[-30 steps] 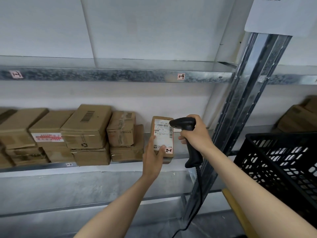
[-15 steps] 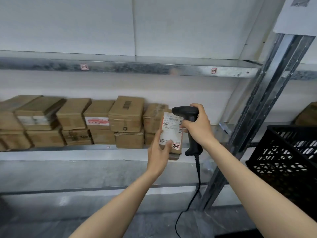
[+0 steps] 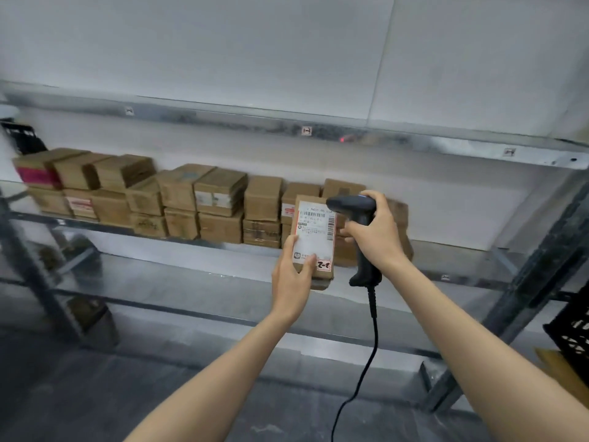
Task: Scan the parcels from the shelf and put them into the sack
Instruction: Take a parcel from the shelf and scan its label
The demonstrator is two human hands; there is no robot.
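My left hand (image 3: 291, 275) grips a small cardboard parcel (image 3: 314, 231) upright by its lower end, its white label facing me, in front of the metal shelf (image 3: 191, 269). My right hand (image 3: 374, 232) holds a black corded barcode scanner (image 3: 358, 218) by the handle, its head just right of the parcel's top and pointing left. A red scanner dot shows on the upper shelf rail (image 3: 342, 139). A row of stacked cardboard parcels (image 3: 220, 202) fills the shelf behind. No sack is in view.
A black plastic crate (image 3: 573, 333) sits at the right edge beside the shelf's steel upright (image 3: 538, 282). Another black crate (image 3: 22, 137) shows at the far left. The scanner cable (image 3: 369, 352) hangs down between my arms. A lower shelf level lies beneath.
The view has swung left, showing more of the parcel row. The parcel is off the shelf and held in front of it; the scanner stays beside its top.
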